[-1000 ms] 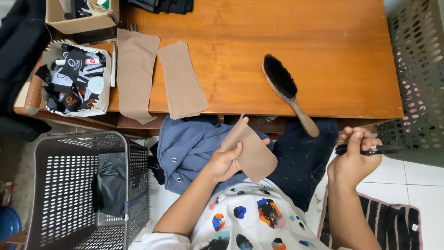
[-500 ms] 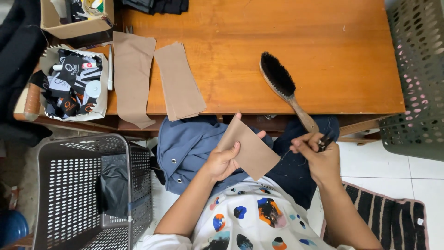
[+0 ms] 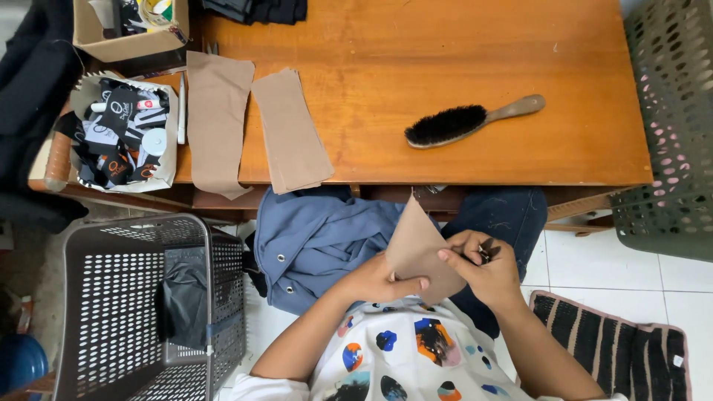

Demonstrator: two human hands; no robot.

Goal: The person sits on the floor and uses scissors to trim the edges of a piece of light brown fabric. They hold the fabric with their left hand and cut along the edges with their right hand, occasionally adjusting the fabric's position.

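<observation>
While both hands pinch it, the tan fabric piece stands between left hand and right hand (small dark tool too)

**Background items**

Wooden table holds a black-bristle brush, two tan fabric stacks, a cardboard box. Grey plastic basket on the floor lower left, green basket right, striped mat lower right.

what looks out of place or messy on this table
The longer tan fabric strip droops over the table's front edge, and the paper tray of black tags juts past the left corner. The brush lies at a slant. Nothing looks spilled or damaged.
</observation>
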